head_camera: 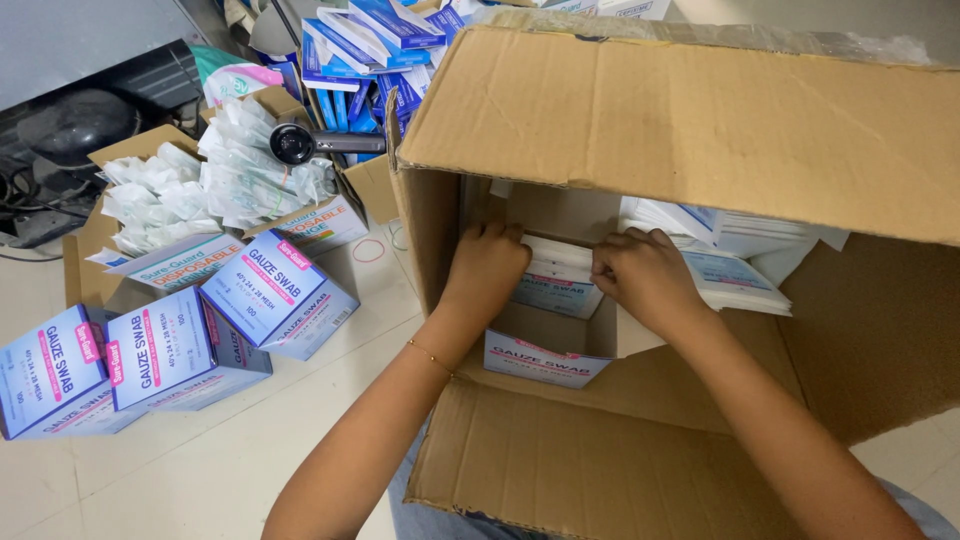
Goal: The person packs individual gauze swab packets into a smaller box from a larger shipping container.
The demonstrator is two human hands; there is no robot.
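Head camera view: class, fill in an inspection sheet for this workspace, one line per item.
Surface: pale tiled floor.
Job's things: open cardboard carton on its side; a pale blue packet pressed against its inner wall, another small box below.
Clutter: three blue-white boxes at left; open boxes of wrapped syringes; blue packs behind.
Grippers: left hand and right hand both grip the packet.
Cables: dark cables at far left.
Surroundings: black machine by the wall.

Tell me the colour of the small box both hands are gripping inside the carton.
White with a pale blue panel and pink stripe, on the small box; the head view shows it.
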